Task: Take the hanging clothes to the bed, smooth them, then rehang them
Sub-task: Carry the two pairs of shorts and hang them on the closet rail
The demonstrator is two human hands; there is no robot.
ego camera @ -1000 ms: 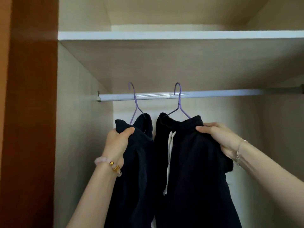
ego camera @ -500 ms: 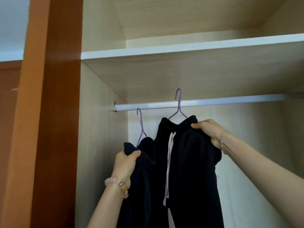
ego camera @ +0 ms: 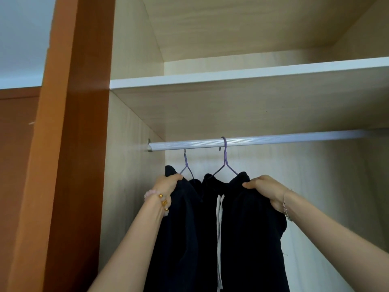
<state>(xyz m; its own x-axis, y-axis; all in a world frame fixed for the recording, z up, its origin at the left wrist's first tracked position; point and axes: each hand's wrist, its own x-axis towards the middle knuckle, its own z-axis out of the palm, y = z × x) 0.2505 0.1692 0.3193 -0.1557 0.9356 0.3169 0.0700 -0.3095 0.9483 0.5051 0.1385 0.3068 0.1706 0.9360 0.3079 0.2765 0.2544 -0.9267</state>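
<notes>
My left hand (ego camera: 168, 187) grips the left dark garment (ego camera: 181, 228), its hanger (ego camera: 186, 163) hook just below the rail (ego camera: 273, 141) — off, I judge; my right hand (ego camera: 266, 191) grips the other garment (ego camera: 252, 239), hooked on — next, lift it clear.

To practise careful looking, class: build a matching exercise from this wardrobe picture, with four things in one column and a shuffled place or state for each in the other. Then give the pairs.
Things
1 right purple hanger
2 drawstring
3 left hand
4 shelf

Places or states
A above the rail
B grips the left dark garment
C hooked over the rail
D hangs white down the right dark garment

Pairs: 1-C, 2-D, 3-B, 4-A
</notes>
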